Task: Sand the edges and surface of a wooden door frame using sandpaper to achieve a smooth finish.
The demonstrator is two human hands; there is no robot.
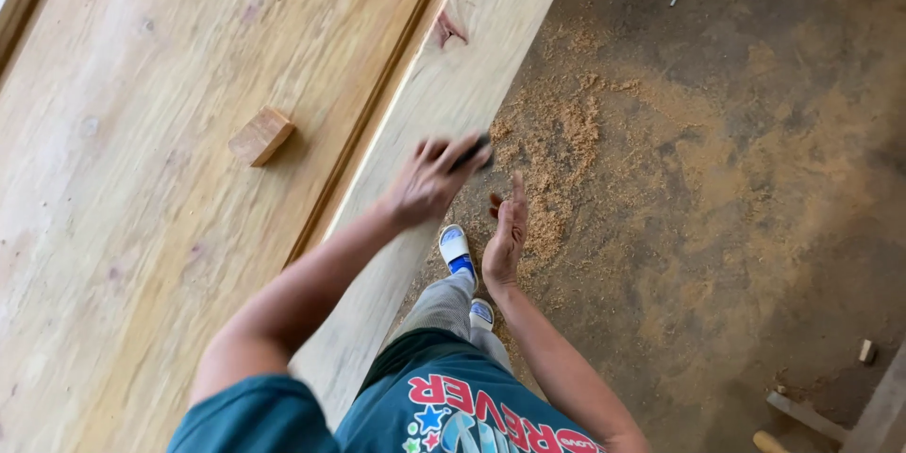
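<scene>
My left hand (429,179) hovers at the right edge of a long pale wooden board (444,104) and pinches a small dark object (475,152) between thumb and fingers; motion blur hides what it is. My right hand (505,236) is held flat and empty beside it, fingers straight, over the floor. A wide wooden panel (160,179) lies left of the board, with a small wooden block (260,136) resting on it, well left of my left hand.
Sawdust and wood shavings (566,132) cover the dirt floor to the right of the board. My feet in white-and-blue shoes (457,252) stand beside the board's edge. Wood scraps (802,415) lie at the bottom right corner.
</scene>
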